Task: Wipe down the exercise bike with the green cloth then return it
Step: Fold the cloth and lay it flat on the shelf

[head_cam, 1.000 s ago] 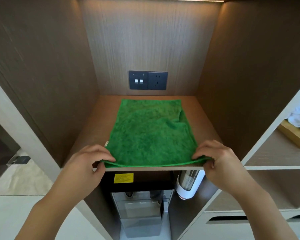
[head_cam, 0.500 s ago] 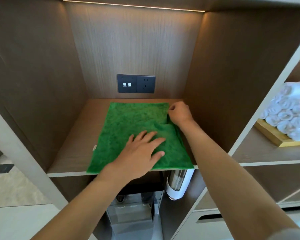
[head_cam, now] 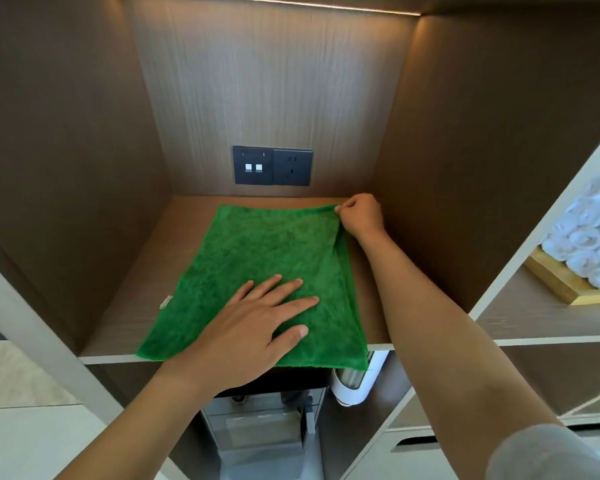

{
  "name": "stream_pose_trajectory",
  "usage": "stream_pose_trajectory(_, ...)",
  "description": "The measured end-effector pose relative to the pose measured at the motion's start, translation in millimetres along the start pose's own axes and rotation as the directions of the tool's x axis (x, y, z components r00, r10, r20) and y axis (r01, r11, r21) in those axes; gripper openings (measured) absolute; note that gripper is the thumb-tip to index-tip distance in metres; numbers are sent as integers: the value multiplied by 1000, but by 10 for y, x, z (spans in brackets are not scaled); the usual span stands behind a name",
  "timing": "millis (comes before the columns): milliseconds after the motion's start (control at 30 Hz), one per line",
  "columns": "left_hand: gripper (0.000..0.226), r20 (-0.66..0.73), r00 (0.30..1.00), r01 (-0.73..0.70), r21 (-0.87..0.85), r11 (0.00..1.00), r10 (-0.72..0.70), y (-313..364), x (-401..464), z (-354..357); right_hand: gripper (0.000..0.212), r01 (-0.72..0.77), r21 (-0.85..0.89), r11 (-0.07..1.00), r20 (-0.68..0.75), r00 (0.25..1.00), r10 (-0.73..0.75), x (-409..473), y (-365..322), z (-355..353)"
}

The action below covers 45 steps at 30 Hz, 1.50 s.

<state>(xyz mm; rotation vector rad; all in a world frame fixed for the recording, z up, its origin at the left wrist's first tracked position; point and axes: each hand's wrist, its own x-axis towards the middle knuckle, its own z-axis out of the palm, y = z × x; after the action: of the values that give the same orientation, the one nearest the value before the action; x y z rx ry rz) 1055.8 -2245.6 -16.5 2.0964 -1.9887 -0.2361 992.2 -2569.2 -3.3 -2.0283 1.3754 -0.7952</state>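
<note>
Green cloth [head_cam: 257,271] spread flat on wooden shelf [head_cam: 125,327] inside alcove, long axis running front to back, near edge overhanging shelf front. Left hand [head_cam: 253,327] flat on near half, fingers straight and spread, pressing. Right hand [head_cam: 361,216] at far right corner, fingers curled, pinching cloth edge. Small tag [head_cam: 166,301] at cloth's left edge. Dark socket panel [head_cam: 272,166] on back wall, behind cloth. Rolled white towels [head_cam: 593,237] on wooden tray [head_cam: 555,282] in neighbouring compartment to right, well apart.
</note>
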Motion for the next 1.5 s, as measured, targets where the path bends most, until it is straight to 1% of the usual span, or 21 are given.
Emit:
stream_pose_trajectory(100,53,-1,1000,-3,9,1000,3,-7,-4,10,26,10,-63,998,28,1000,-9,47,-41,49)
stream_pose_trajectory(233,53,10,1000,-1,20,1000,1,1,-6,4,15,22,-78,997,-24,999,-24,50,-7,78)
stream_pose_trajectory(333,53,14,1000,2,14,1000,-2,13,-5,-5,17,51,-126,991,-62,996,-59,69,42,82)
stream_pose_trajectory(467,53,14,1000,15,-6,1000,-15,45,-9,-18,12,126,-244,962,-30,990,-138,34,46,106)
stream_pose_trajectory(633,53,16,999,29,-14,999,-28,77,-9,-17,16,173,-317,932,-17,982,-188,-58,23,75)
stream_pose_trajectory(700,53,11,1000,30,-19,999,-30,83,-9,-23,21,243,-394,886,-30,960,-277,-120,-32,42)
stream_pose_trajectory(767,53,17,999,37,-22,999,-37,82,-15,-29,27,348,-435,830,-29,916,-399,-242,-132,72)
stream_pose_trajectory(800,53,20,999,43,-25,999,-42,89,-19,-30,30,409,-405,818,9,896,-443,-317,-189,117)
stream_pose_trajectory(833,54,20,999,50,-31,998,-50,110,-22,-29,33,456,-348,819,80,885,-458,-403,-241,182)
stream_pose_trajectory(900,54,7,997,72,-38,997,-72,188,-21,-12,46,478,-282,832,292,868,-401,-544,-297,331)
stream_pose_trajectory(933,55,2,996,84,-36,996,-84,236,-25,-2,54,482,-311,819,380,853,-357,-569,-298,375)
stream_pose_trajectory(967,56,4,996,95,-33,995,-94,282,-35,5,60,486,-346,802,434,841,-323,-566,-287,387)
stream_pose_trajectory(1067,59,38,994,102,-61,993,-100,359,-108,-34,70,504,-381,775,514,812,-276,-513,-242,338)
stream_pose_trajectory(1133,58,1,993,113,-142,983,-114,303,-90,-200,71,537,-364,761,547,785,-292,-491,-215,323)
stream_pose_trajectory(1200,53,-122,977,149,-178,973,-173,66,83,-382,67,568,-310,763,528,770,-358,-521,-188,327)
stream_pose_trajectory(1267,52,-198,953,210,-109,972,-228,-321,312,-500,57,575,-180,798,424,777,-465,-575,-183,304)
stream_pose_trajectory(1333,58,-142,956,255,-37,966,-258,-674,476,-492,48,553,-68,831,260,814,-520,-659,-191,245)
stream_pose_trajectory(1400,65,-36,947,319,11,948,-319,-877,541,-394,50,541,-17,841,103,837,-537,-741,-180,187)
stream_pose_trajectory(1433,67,-5,940,342,24,939,-342,-921,546,-346,50,546,-12,837,66,836,-545,-775,-154,158)
stream_pose_trajectory(1467,69,2,936,352,34,935,-352,-938,541,-319,49,559,-16,829,74,827,-557,-799,-121,129)
stream_pose_trajectory(1500,70,0,934,358,43,933,-358,-949,532,-306,49,575,-36,818,131,814,-566,-813,-83,101)
